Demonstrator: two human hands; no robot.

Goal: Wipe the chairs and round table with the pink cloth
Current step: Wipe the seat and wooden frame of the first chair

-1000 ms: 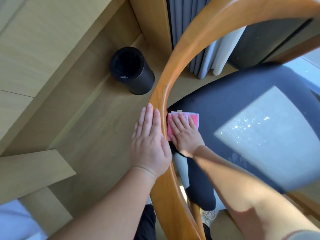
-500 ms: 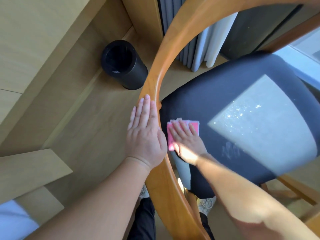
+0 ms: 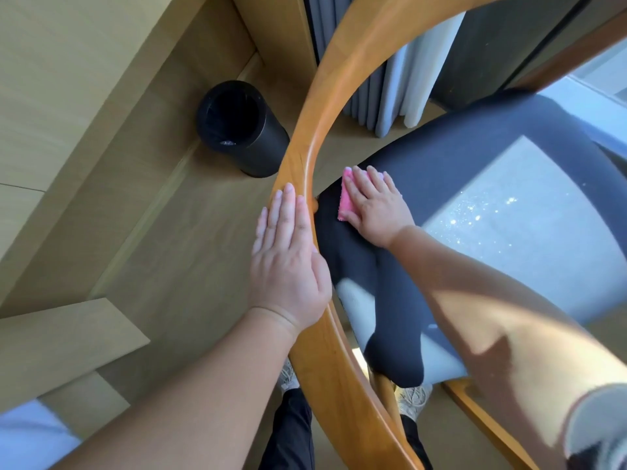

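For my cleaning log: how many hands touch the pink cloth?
1: the right hand presses the pink cloth on the dark seat; the left hand rests on the wooden backrest.

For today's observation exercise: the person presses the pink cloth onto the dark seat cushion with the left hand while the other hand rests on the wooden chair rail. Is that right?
Not quite. The head view shows the right hand pressing the pink cloth onto the dark seat cushion; the left hand rests on the wooden chair rail.
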